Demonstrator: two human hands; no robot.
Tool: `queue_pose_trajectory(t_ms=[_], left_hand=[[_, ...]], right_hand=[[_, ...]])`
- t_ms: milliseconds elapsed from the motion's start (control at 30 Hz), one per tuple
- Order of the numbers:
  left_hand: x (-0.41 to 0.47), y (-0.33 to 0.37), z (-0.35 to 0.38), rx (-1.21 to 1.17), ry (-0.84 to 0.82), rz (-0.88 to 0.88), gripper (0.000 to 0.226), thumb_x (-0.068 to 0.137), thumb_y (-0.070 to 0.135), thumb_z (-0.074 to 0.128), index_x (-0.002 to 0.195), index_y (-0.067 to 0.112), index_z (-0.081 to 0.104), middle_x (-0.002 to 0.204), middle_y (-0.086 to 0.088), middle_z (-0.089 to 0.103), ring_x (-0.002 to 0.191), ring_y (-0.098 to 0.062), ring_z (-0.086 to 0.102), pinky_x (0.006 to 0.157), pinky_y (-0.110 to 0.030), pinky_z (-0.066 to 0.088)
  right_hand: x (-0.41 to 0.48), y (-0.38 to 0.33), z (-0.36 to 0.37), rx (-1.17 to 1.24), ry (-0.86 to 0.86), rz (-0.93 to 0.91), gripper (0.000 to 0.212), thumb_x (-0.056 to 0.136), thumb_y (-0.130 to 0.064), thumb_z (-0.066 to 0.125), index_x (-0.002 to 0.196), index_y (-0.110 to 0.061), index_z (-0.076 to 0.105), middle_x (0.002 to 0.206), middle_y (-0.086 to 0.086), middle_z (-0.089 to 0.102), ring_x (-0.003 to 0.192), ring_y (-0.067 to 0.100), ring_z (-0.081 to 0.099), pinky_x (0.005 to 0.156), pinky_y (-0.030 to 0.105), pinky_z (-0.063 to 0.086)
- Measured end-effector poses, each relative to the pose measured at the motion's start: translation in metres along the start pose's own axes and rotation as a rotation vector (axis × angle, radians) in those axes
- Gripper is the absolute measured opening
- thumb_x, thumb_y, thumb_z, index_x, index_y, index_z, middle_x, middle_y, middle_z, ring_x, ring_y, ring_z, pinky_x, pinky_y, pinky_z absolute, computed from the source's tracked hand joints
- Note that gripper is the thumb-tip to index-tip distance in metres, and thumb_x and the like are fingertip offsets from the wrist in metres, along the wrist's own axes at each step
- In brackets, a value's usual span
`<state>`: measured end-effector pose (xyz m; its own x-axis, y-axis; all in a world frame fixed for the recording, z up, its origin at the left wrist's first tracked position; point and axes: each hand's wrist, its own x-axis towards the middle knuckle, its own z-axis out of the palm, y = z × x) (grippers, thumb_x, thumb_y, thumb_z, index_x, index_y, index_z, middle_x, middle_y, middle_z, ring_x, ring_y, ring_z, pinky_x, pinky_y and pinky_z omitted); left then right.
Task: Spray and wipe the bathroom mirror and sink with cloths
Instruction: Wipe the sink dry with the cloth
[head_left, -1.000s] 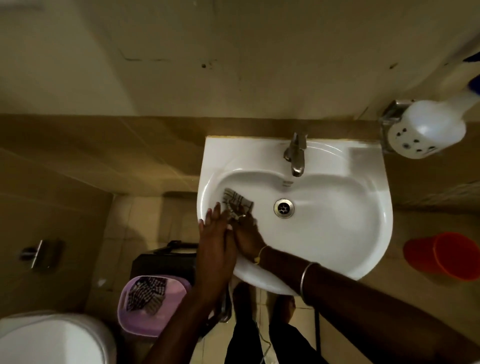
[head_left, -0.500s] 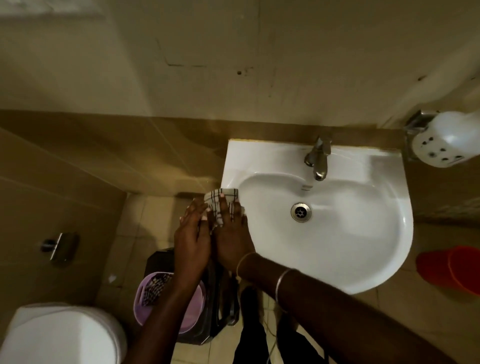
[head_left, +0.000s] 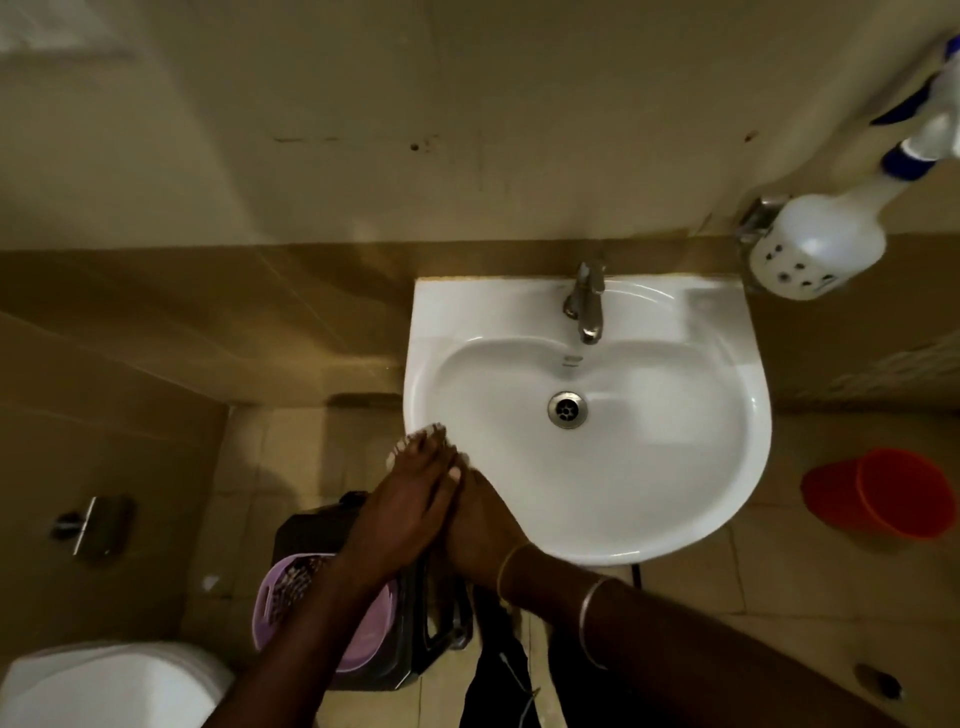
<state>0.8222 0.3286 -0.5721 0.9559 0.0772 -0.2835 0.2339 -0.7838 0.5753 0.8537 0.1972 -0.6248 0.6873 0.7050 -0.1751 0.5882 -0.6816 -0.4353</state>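
Observation:
The white sink (head_left: 675, 467) hangs on the wall with a steel tap (head_left: 587, 306) and a drain (head_left: 567, 409). Both my hands rest on its front left rim. My left hand (head_left: 405, 499) lies flat on top, and only a pale edge of the checked cloth (head_left: 402, 448) shows under its fingertips. My right hand (head_left: 483, 525) sits against and partly under the left hand, pressing on the same cloth. A white spray bottle (head_left: 815, 249) with a blue collar sits in a wall holder to the right of the sink. The mirror is out of view.
A purple basket (head_left: 280, 613) holding another checked cloth sits on a black stand (head_left: 415, 654) below the sink's left side. A red bucket (head_left: 883, 493) stands on the floor at right. A toilet (head_left: 104, 686) is at bottom left, with a metal holder (head_left: 88, 525) on the left wall.
Both hands slid the cloth out of the basin, over the left rim and down toward the front left edge. The cloth is now almost fully covered by my hands.

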Motion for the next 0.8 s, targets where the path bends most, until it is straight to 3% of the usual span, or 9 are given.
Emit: queue_pose_trajectory(t_ms=[133, 233, 300, 400, 500, 533, 633, 667, 800], left_hand=[[-0.034, 0.017, 0.044, 0.063, 0.03, 0.069, 0.073, 0.103, 0.062, 0.008, 0.153, 0.021, 0.043, 0.163, 0.0, 0.033, 0.154, -0.007, 0.016, 0.127, -0.037, 0.02], [-0.051, 0.038, 0.077, 0.079, -0.015, 0.154, 0.057, 0.108, 0.05, 0.02, 0.156, 0.023, 0.036, 0.165, 0.004, 0.024, 0.156, -0.006, 0.01, 0.125, -0.037, 0.019], [-0.055, 0.052, 0.098, 0.172, -0.06, 0.285, 0.057, 0.103, 0.029, 0.04, 0.157, 0.014, 0.033, 0.166, -0.004, 0.026, 0.155, -0.018, 0.02, 0.122, -0.037, 0.03], [-0.045, 0.09, 0.116, 0.212, -0.179, 0.346, 0.086, 0.078, 0.018, 0.049, 0.158, 0.004, 0.024, 0.16, -0.012, 0.037, 0.148, -0.026, 0.033, 0.107, -0.035, 0.049], [-0.033, 0.134, 0.133, 0.227, -0.289, 0.28, 0.073, 0.075, 0.023, 0.039, 0.145, 0.003, 0.051, 0.147, -0.011, 0.055, 0.129, -0.02, 0.059, 0.08, -0.023, 0.06], [-0.028, 0.145, 0.141, 0.226, -0.303, 0.28, 0.074, 0.075, 0.023, 0.045, 0.146, 0.003, 0.049, 0.147, -0.013, 0.055, 0.125, -0.021, 0.064, 0.075, -0.021, 0.061], [-0.006, 0.167, 0.172, 0.137, -0.284, 0.291, 0.122, 0.071, 0.026, 0.081, 0.162, 0.011, 0.001, 0.163, -0.01, 0.03, 0.138, -0.024, 0.052, 0.091, -0.028, 0.059], [0.001, 0.175, 0.178, 0.106, -0.294, 0.29, 0.131, 0.068, 0.025, 0.086, 0.161, 0.014, -0.005, 0.165, -0.009, 0.024, 0.141, -0.024, 0.048, 0.097, -0.027, 0.056], [0.025, 0.209, 0.186, 0.098, -0.296, 0.363, 0.119, 0.079, 0.005, 0.075, 0.16, 0.018, -0.011, 0.17, -0.006, -0.007, 0.137, -0.028, 0.052, 0.094, -0.037, 0.058]], right_hand=[[-0.051, 0.034, -0.003, -0.243, -0.081, -0.287, 0.044, 0.093, -0.029, 0.049, 0.126, -0.008, 0.069, 0.133, 0.015, 0.066, 0.127, 0.036, 0.06, 0.11, 0.045, 0.049], [-0.091, 0.079, -0.003, -0.284, -0.07, -0.377, 0.041, 0.099, -0.032, 0.053, 0.133, -0.012, 0.065, 0.145, 0.011, 0.058, 0.139, 0.038, 0.049, 0.113, 0.051, 0.044], [-0.118, 0.111, -0.014, -0.299, -0.002, -0.434, 0.035, 0.103, -0.033, 0.052, 0.129, -0.016, 0.067, 0.143, 0.006, 0.059, 0.137, 0.038, 0.051, 0.113, 0.051, 0.043], [-0.142, 0.15, -0.041, -0.321, 0.069, -0.495, 0.03, 0.102, -0.024, 0.049, 0.111, -0.02, 0.077, 0.133, 0.004, 0.066, 0.126, 0.037, 0.06, 0.107, 0.05, 0.047], [-0.16, 0.19, -0.067, -0.322, 0.015, -0.481, 0.022, 0.088, -0.029, 0.064, 0.103, -0.027, 0.08, 0.139, 0.001, 0.062, 0.133, 0.036, 0.055, 0.109, 0.053, 0.045], [-0.164, 0.201, -0.074, -0.321, -0.036, -0.47, 0.022, 0.085, -0.03, 0.065, 0.102, -0.03, 0.079, 0.142, 0.0, 0.059, 0.137, 0.035, 0.051, 0.111, 0.055, 0.042], [-0.178, 0.234, -0.1, -0.224, -0.054, -0.445, 0.026, 0.084, -0.029, 0.062, 0.104, -0.031, 0.079, 0.152, 0.0, 0.052, 0.15, 0.032, 0.036, 0.121, 0.062, 0.025], [-0.183, 0.243, -0.108, -0.181, -0.039, -0.433, 0.028, 0.084, -0.029, 0.063, 0.107, -0.029, 0.079, 0.155, 0.002, 0.049, 0.154, 0.031, 0.029, 0.123, 0.064, 0.018], [-0.203, 0.267, -0.124, -0.049, 0.079, -0.282, 0.041, 0.099, -0.028, 0.061, 0.138, -0.015, 0.064, 0.162, 0.01, 0.038, 0.156, 0.036, 0.021, 0.123, 0.064, 0.019]])
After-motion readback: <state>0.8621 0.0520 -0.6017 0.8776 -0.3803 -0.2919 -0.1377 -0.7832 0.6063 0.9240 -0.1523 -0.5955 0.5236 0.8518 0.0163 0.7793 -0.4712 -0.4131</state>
